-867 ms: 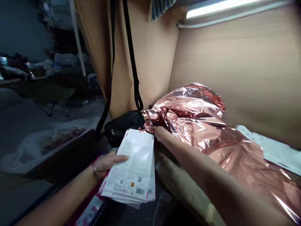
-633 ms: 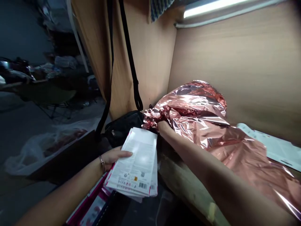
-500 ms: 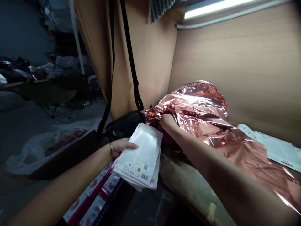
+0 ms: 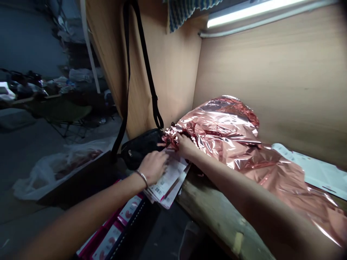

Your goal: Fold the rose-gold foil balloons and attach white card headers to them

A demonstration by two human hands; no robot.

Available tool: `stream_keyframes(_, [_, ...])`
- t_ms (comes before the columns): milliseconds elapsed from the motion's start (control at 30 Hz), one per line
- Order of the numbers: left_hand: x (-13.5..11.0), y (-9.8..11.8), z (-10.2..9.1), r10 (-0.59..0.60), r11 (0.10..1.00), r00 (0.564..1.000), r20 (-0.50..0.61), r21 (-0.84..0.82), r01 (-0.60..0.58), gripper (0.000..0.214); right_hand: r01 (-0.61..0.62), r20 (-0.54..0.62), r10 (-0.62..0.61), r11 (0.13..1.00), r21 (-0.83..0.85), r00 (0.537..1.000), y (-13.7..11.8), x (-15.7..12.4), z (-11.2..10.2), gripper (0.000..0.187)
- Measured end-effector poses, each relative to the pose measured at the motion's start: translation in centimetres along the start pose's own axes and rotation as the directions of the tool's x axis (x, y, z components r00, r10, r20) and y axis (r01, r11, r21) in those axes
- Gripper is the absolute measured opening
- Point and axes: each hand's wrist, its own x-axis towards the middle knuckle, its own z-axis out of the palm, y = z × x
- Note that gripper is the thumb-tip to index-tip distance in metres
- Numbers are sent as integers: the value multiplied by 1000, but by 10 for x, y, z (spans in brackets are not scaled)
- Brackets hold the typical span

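My left hand (image 4: 154, 166) lies on top of a stack of white printed packets (image 4: 167, 180) with barcodes, fingers closed over its far end, at the edge of the wooden bench (image 4: 214, 213). My right hand (image 4: 184, 145) grips the crumpled near edge of a big rose-gold foil sheet (image 4: 233, 133) that covers the bench top. The far end of the packets lies under that lifted foil edge, between my two hands. A metal bracelet sits on my left wrist.
A black bag (image 4: 139, 146) hangs by its strap (image 4: 150, 86) against the wooden side panel, just left of my hands. Pink-and-white boxes (image 4: 114, 234) lie below the bench. White sheets (image 4: 314, 168) lie at the back right. A clear plastic bag (image 4: 54, 166) is on the floor at left.
My left hand has moved the packet stack forward and up from beside the bench to the bench edge, under the foil. My right hand stayed at the foil's crumpled edge.
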Motion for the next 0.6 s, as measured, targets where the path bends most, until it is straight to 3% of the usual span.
stream_keyframes(67, [-11, 4, 11, 84, 995, 996, 9, 48, -85, 37, 132, 1, -132, 989, 61, 991, -18, -32, -17, 67])
stream_keyframes(167, [-18, 1, 20, 122, 988, 992, -19, 94, -119, 38, 272, -63, -266, 956, 111, 962, -14, -105, -43, 37])
stream_keyframes(267, [-13, 4, 5, 139, 987, 988, -62, 89, -133, 31, 208, -151, -201, 978, 29, 968, 46, -191, -46, 40])
stream_keyframes(300, [-7, 10, -5, 147, 987, 985, -91, 76, -140, 26, 120, -172, -124, 992, -36, 977, 75, -219, -41, 41])
stream_keyframes(400, [35, 44, -41, 169, 985, 954, -248, 21, -170, 21, -171, -249, 130, 974, -150, 960, 160, -288, -15, 40])
stream_keyframes(467, [80, 77, -63, 156, 985, 919, -361, -15, -173, 27, -213, -211, 179, 966, -147, 961, 198, -320, 4, 36])
stream_keyframes(600, [180, 134, -81, 79, 991, 917, -392, -70, -115, 31, -228, -271, 198, 970, -86, 942, 216, -348, 35, 35])
